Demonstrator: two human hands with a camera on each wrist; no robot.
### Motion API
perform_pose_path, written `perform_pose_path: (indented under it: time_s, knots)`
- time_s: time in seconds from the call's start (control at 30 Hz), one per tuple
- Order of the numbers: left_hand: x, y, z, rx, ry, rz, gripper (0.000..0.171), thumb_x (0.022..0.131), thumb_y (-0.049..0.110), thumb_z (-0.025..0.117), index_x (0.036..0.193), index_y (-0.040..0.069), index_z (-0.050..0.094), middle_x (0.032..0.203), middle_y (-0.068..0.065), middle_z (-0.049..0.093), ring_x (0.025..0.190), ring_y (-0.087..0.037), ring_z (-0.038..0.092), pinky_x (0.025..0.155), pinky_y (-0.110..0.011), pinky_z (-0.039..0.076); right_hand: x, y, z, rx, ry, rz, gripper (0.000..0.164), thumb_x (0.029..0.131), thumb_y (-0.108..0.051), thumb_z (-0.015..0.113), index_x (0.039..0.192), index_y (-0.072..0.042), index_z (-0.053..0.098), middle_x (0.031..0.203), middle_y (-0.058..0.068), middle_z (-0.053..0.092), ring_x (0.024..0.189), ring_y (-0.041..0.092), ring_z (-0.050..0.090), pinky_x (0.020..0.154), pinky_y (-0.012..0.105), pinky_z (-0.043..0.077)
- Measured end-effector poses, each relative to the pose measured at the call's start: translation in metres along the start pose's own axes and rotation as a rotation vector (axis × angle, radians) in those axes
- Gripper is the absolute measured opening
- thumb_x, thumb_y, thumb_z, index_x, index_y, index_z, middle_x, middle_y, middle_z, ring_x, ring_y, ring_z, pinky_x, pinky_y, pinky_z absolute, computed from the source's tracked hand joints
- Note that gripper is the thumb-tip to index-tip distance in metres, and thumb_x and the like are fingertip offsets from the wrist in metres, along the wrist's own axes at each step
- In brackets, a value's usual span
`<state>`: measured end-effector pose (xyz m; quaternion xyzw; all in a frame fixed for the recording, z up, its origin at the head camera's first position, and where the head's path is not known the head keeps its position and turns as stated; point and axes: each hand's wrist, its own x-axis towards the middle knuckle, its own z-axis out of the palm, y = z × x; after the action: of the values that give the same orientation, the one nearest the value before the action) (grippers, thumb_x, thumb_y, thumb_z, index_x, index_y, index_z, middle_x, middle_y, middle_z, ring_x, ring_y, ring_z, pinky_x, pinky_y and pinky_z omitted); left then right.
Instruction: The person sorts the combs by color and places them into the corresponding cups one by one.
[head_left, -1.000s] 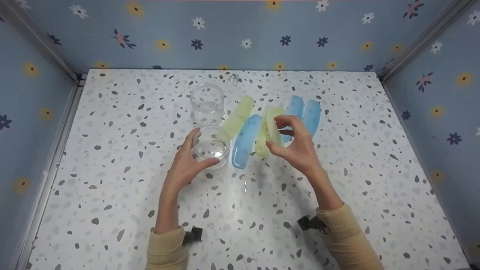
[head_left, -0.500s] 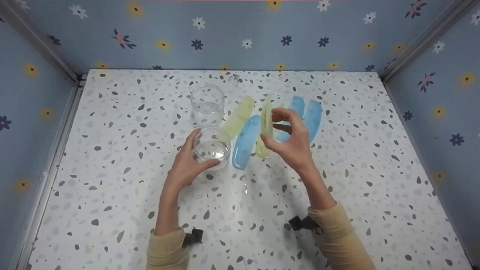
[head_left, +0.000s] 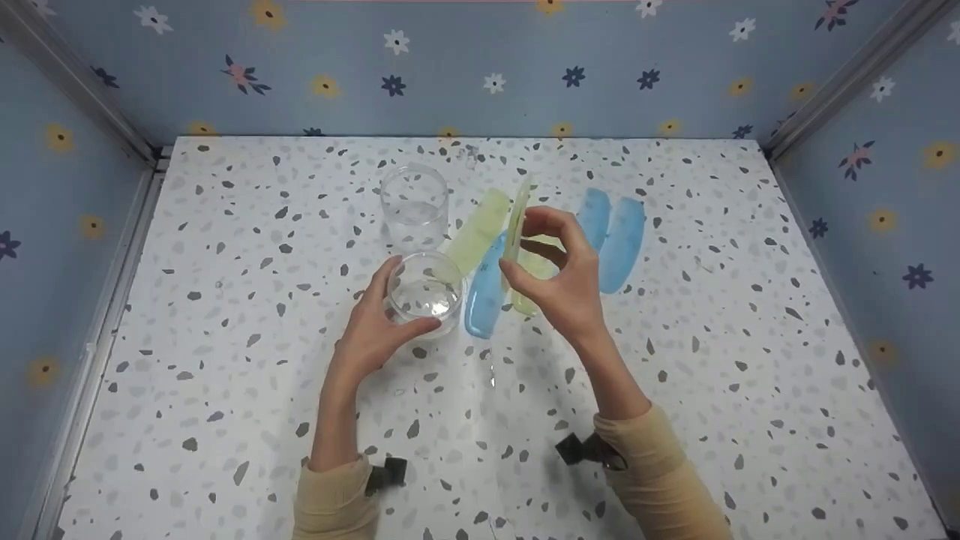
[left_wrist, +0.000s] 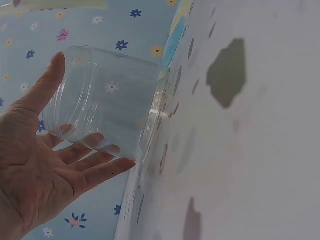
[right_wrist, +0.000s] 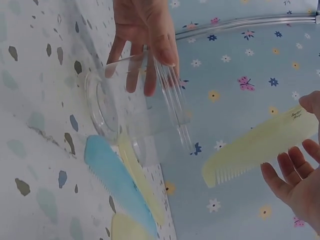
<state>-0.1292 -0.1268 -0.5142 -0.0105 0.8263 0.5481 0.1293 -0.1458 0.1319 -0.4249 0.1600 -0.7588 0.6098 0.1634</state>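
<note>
Hands: left [head_left: 370, 328] cups jar [left_wrist: 107, 97], right [head_left: 568, 283] pinches comb [right_wrist: 262, 142].

You wear plain tan sleeves, the left sleeve [head_left: 335, 501] and the right sleeve [head_left: 664, 480] alike, their cloth creased over your forearms and close-fitting at the cuffs. A black, blocky wrist device [head_left: 387, 475] juts from the left one; its black twin [head_left: 576, 448] juts from the right, a rounded, shiny piece [head_left: 616, 458] at its base. Your left hand [head_left: 369, 330] and right hand [head_left: 568, 281] are bare.
</note>
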Motion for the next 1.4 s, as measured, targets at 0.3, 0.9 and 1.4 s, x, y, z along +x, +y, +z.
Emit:
perform_pose_path:
  time_s: [0.3, 0.9, 1.4]
  knots:
    - [0.001, 0.002, 0.001, 0.007, -0.003, -0.019, 0.114, 0.075, 0.049, 0.090, 0.163, 0.039, 0.018, 0.170, -0.005, 0.027, 0.158, -0.032, 0.027, 0.125, -0.060, 0.030, 0.001, -0.009, 0.021, 0.040, -0.009, 0.005, 0.058, 0.080, -0.009, 0.083, 0.133, -0.003, 0.059, 0.121, 0.011, 0.065, 0.112, 0.019, 0.066, 0.099, 0.037, 0.061]
    - [0.002, 0.003, 0.005, -0.023, -0.020, 0.051, 0.112, 0.078, 0.040, 0.090, 0.164, 0.033, 0.019, 0.171, 0.000, 0.026, 0.158, -0.027, 0.027, 0.127, -0.053, 0.033, -0.004, -0.009, 0.047, 0.065, -0.067, -0.049, 0.057, 0.081, -0.008, 0.084, 0.133, -0.001, 0.059, 0.121, 0.014, 0.066, 0.113, 0.019, 0.066, 0.098, 0.037, 0.061]
    - [0.001, 0.000, 0.006, -0.044, -0.030, 0.055, 0.112, 0.077, 0.040, 0.090, 0.164, 0.033, 0.020, 0.169, 0.000, 0.031, 0.157, -0.031, 0.030, 0.125, -0.059, 0.032, -0.011, 0.011, 0.057, -0.027, -0.169, -0.010, 0.058, 0.084, -0.014, 0.084, 0.135, -0.004, 0.059, 0.127, 0.010, 0.064, 0.115, 0.017, 0.066, 0.099, 0.032, 0.060]
